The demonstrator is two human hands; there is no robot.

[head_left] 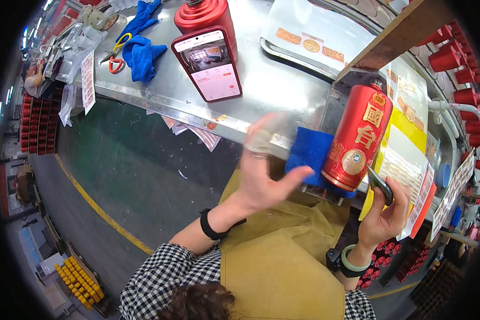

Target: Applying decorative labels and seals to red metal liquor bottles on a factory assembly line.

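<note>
Red bottle (pixel 357 136), pointed tool (pixel 379 185) close by

Between thumb and fingers, the right hand (pixel 385 213) grips the dark tool, its tip at the bottle's lower right edge; whether they touch cannot be told. Blurred, the left hand (pixel 261 181) spreads wide and seems to hold nothing. Careful work here would probably mean keeping that tip nearly flat, sparing the finish, and steadying the bottle with the free palm. It lies aslant, neck pointing away, partly over a blue cloth (pixel 308 152) beside the metal surface (pixel 282 96): glossy red, with gold characters, a round medallion (pixel 353 161) near its base and a dark cap (pixel 376 84).
</note>
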